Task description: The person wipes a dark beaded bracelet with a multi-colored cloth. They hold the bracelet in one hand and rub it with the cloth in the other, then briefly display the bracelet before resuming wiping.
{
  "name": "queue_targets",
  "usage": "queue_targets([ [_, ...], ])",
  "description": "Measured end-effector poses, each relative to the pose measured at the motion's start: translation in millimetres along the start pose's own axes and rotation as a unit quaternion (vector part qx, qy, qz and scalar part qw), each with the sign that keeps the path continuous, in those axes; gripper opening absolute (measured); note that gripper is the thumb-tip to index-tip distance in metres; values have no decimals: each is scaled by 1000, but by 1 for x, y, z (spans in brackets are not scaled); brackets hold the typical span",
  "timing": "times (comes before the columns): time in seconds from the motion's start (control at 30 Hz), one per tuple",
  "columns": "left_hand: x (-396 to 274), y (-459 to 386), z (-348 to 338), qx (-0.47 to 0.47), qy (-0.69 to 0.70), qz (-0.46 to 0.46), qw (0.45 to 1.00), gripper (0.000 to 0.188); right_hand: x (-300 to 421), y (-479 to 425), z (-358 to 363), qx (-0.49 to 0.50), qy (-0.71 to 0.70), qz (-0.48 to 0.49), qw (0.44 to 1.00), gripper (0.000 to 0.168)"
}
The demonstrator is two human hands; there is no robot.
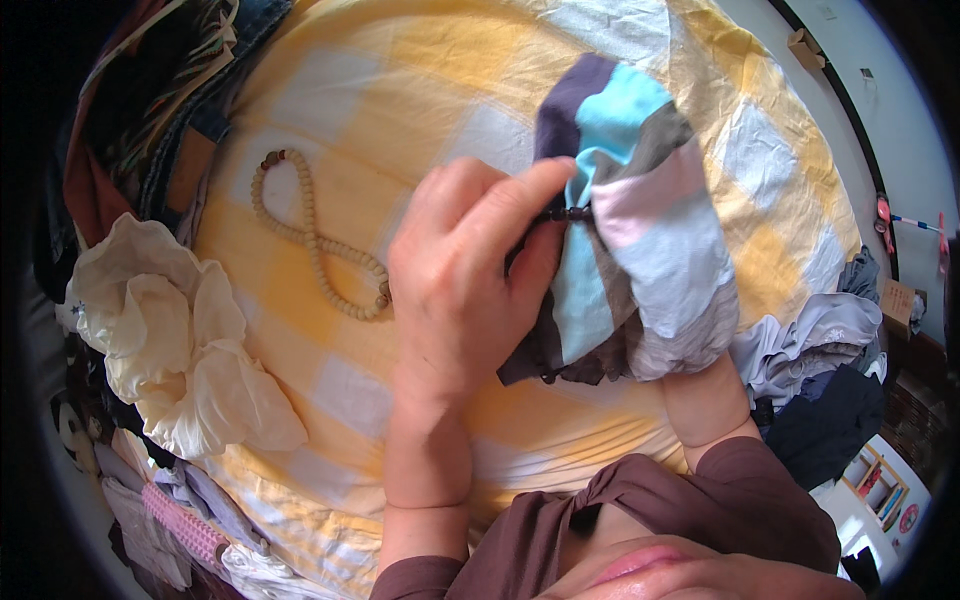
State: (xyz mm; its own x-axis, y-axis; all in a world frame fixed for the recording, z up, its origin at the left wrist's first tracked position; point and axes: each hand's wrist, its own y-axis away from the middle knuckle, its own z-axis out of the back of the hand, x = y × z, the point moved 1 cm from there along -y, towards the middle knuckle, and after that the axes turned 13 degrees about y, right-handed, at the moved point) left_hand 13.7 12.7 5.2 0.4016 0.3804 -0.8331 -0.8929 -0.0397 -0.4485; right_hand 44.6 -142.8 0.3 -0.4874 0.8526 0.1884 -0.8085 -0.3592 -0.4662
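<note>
My left hand (461,259) is raised over the bed, its thumb and index finger pinching a short dark beaded strand (573,214). The strand lies against a folded cloth item (664,225) with panels of dark purple, turquoise, grey, pink and pale blue. A dark gathered edge shows along the cloth's lower side. My right forearm (701,401) reaches up behind the cloth, which hides my right hand. Left of my left hand, a string of pale wooden beads (307,238) lies on the bedspread in a twisted figure-eight loop, with a few darker beads in it.
A yellow-and-white checked bedspread (352,247) spreads beneath. At left lie a crumpled cream cloth (187,337), dark garments (161,112) and a pink knobbed roller (180,525). Grey (810,337) and black clothes (829,427) are heaped at right. A cardboard box (897,300) stands beyond.
</note>
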Motion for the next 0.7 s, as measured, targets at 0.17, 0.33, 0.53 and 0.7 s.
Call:
queue_targets([
  [0.17, 7, -3, 14, -10, 6, 93, 996, 34, -11, 2, 11, 23, -27, -20, 999, 15],
  [0.33, 5, 2, 20, -121, 222, 219, 942, 13, -15, 2, 10, 37, -61, -29, 997, 15],
  [0.53, -1, 1, 8, -41, 209, 169, 962, 16, -15, 2, 7, 44, -83, -37, 995, 15],
  [0.7, -14, -2, 10, 28, 109, 4, 994, 20, -15, 5, 9, 51, -98, -50, 993, 16],
])
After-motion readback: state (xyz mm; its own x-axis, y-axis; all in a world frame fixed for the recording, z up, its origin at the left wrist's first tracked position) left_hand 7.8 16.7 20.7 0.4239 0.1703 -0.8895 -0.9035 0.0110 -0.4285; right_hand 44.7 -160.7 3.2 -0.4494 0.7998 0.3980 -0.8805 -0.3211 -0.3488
